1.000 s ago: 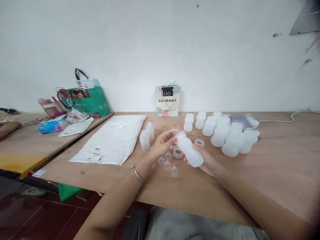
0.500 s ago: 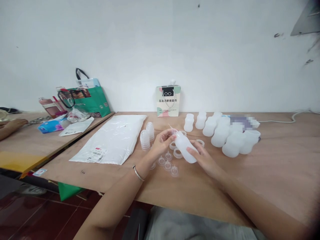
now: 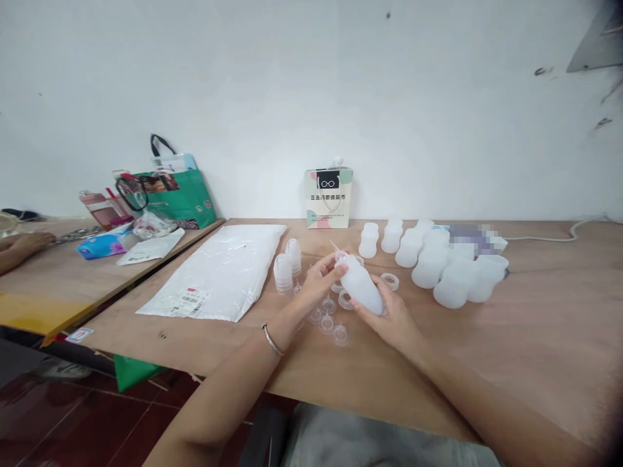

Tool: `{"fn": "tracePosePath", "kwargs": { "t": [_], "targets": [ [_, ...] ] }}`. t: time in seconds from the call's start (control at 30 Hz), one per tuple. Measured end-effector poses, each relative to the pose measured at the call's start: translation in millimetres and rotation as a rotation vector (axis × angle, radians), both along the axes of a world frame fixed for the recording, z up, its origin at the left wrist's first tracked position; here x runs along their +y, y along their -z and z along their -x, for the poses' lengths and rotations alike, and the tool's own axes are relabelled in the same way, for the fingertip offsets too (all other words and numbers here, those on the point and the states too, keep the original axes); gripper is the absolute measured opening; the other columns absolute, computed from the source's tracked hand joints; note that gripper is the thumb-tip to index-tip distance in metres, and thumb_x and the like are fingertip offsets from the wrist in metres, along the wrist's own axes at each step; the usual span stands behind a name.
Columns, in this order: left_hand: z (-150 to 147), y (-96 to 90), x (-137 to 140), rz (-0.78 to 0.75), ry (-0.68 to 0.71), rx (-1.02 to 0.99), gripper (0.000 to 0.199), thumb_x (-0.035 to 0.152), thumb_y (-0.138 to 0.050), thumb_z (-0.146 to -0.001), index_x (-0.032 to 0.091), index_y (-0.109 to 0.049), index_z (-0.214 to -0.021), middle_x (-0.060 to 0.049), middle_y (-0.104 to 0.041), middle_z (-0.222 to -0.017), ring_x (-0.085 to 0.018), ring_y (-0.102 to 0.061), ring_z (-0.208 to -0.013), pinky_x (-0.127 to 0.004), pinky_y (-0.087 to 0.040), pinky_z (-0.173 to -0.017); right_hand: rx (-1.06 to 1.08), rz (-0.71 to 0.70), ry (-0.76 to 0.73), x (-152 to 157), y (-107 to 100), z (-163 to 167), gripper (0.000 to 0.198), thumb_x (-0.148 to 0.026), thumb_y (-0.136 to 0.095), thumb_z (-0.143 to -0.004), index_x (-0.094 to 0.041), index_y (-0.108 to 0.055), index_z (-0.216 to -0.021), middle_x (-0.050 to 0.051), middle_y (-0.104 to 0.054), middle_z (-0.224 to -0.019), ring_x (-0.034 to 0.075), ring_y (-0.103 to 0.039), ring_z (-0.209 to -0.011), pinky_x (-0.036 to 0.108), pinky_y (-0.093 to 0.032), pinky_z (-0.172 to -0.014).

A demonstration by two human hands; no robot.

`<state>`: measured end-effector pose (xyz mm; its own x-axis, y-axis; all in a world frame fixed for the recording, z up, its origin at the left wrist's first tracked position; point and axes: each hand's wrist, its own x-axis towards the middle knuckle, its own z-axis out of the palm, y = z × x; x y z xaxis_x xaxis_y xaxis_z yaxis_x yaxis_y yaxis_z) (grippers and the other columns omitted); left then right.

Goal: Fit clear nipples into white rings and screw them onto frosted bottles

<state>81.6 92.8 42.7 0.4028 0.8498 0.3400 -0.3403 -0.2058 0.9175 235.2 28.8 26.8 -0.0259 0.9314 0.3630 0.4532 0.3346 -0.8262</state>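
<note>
White bottle held above the table, tilted, neck up and to the left, base down to the right. Neck end largely covered by the left hand; a clear piece with a thin pointed tip is seen just past the thumb, its lower edge hidden. Whether it is fully seated cannot be told. Clear piece pinched by the left fingers, with the thumb pressed near the bottle's neck; fingertips on the far side not seen. Bottle's lower body wrapped by the right hand, thumb along the near underside; the other right fingers partly concealed behind the bottle.

Both forearms extended from the bottom of the view and angled inward, the right from the lower right corner. A bracelet is worn on the left wrist.

Rings and small clear discs partly blocked by the hands; edges of the discs faint against the wood, count uncertain. Clear cups stacked in 2 piles left of the hands. Standing bottles grouped to the right, overlapping; behind them a packet is partly pixelated. At the left edge, another person's hand is cut off by the frame.
</note>
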Motion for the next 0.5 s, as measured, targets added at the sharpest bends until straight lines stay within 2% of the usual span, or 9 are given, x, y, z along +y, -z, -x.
{"fn": "tracePosePath", "kwargs": {
  "t": [0.07, 0.17, 0.27, 0.43, 0.5],
  "targets": [
    [-3.8, 1.6, -1.7, 0.000, 0.000, -0.006, 0.042, 0.040, -0.063, -0.072, 0.018, -0.060, -0.108, -0.008, -0.063, -0.104, -0.016, -0.057, -0.092, -0.026, -0.043, -0.078, -0.134, -0.114, 0.086, -1.1, 2.6, 1.4, 0.048, -0.044, -0.056, -0.075, -0.022, -0.043, -0.115, 0.007, -0.056, -0.108, 0.024, -0.054, -0.097, 0.038, -0.044, -0.081],
    [-8.0, 1.7, -6.3, 0.011, 0.001, -0.039, 0.039, 0.038, -0.066, -0.069, 0.016, -0.063, -0.101, -0.008, -0.065, -0.098, -0.016, -0.059, -0.086, -0.026, -0.044, -0.076, -0.214, -0.144, 0.075, -2.7, 5.1, 3.7, 0.048, -0.042, -0.053, -0.077, -0.022, -0.040, -0.119, 0.008, -0.054, -0.114, 0.024, -0.053, -0.101, 0.038, -0.043, -0.083],
    [-9.7, 1.4, -10.2, 0.029, -0.037, -0.036, 0.034, 0.037, -0.064, -0.070, 0.015, -0.065, -0.096, -0.008, -0.067, -0.095, -0.016, -0.061, -0.081, -0.026, -0.045, -0.072, -0.169, -0.074, 0.009, -3.7, 4.2, 5.3, 0.050, -0.042, -0.054, -0.076, -0.023, -0.040, -0.120, 0.007, -0.055, -0.113, 0.023, -0.055, -0.098, 0.036, -0.046, -0.078],
    [-8.7, 4.7, -9.0, 0.028, -0.018, -0.017, 0.035, 0.040, -0.062, -0.071, 0.013, -0.066, -0.094, -0.009, -0.068, -0.090, -0.017, -0.061, -0.078, -0.027, -0.046, -0.069, 0.041, 0.088, -0.242, -1.3, 1.4, -0.1, 0.046, -0.042, -0.055, -0.076, -0.022, -0.046, -0.117, 0.004, -0.058, -0.102, 0.020, -0.057, -0.087, 0.031, -0.047, -0.072],
    [-8.2, 5.4, -8.2, 0.043, -0.009, -0.008, 0.036, 0.041, -0.063, -0.071, 0.012, -0.066, -0.093, -0.010, -0.068, -0.089, -0.018, -0.061, -0.078, -0.028, -0.046, -0.068, 0.105, 0.134, -0.298, -0.2, 2.2, -1.4, 0.045, -0.042, -0.056, -0.076, -0.021, -0.049, -0.115, 0.004, -0.059, -0.099, 0.019, -0.057, -0.084, 0.030, -0.047, -0.070]
  ]
}}
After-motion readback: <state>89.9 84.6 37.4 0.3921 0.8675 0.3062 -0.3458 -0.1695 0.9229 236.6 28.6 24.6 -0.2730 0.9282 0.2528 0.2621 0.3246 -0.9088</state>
